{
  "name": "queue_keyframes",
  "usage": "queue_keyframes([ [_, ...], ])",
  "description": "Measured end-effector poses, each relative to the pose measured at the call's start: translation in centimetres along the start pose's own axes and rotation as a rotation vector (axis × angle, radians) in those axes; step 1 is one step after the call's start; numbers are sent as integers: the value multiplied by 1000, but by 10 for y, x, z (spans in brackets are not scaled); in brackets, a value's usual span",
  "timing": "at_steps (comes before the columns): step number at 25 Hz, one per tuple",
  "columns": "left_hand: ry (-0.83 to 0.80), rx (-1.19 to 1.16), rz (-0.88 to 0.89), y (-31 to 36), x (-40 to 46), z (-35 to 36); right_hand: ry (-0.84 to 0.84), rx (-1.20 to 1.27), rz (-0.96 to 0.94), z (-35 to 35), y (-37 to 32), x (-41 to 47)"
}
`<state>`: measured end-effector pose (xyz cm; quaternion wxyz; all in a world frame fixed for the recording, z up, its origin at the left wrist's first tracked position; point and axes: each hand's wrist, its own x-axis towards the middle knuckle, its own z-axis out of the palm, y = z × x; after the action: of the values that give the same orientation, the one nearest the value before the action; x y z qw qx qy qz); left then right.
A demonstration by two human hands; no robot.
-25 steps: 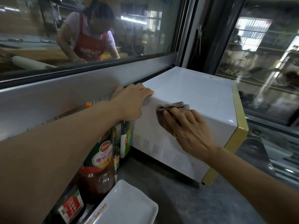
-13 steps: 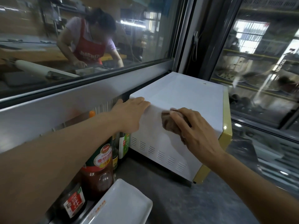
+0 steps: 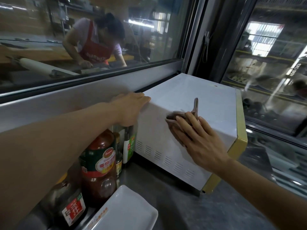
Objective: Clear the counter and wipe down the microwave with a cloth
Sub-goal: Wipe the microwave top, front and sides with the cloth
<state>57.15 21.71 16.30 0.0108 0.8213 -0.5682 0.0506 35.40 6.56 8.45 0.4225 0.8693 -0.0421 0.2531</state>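
Note:
A white microwave [image 3: 196, 97] with a yellow front edge stands on the grey counter [image 3: 191, 208] against the window wall. My left hand [image 3: 131, 107] rests flat on its rear top corner and holds nothing. My right hand [image 3: 197, 138] presses a brown cloth [image 3: 172, 117] against the microwave's side panel, just below the top edge. One strip of the cloth sticks up over the top edge; most of the cloth is hidden under my fingers.
Several sauce bottles stand left of the microwave, a big red one [image 3: 99, 165] nearest. A white rectangular plate [image 3: 126, 211] lies at the front of the counter. Behind the glass window a person in a red apron [image 3: 94, 47] works at another table.
My right hand has slid the cloth along the upper side panel toward the top edge, and a strip of cloth now sticks up. My left hand stays on the rear corner.

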Motion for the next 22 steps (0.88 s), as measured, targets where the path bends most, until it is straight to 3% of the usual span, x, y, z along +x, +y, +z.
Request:
queue_keyframes([
  [5, 15, -61, 32, -8, 10, 3, 75, -3, 45, 16, -20, 44],
  [10, -69, 2, 11, -11, 16, -8, -89, -55, -219, 28, -56, 18],
  [12, -98, 11, 10, -10, 14, -10, -72, -42, -243, 24, -51, 21],
  [16, -105, -8, 53, -12, 13, -15, 79, -44, 62, 21, -26, 63],
  [18, -106, -17, 58, -13, 14, -13, 68, -58, 119, 24, -33, 68],
  [22, -124, -34, 12, -15, 14, -13, -124, -118, -213, 31, -57, 37],
])
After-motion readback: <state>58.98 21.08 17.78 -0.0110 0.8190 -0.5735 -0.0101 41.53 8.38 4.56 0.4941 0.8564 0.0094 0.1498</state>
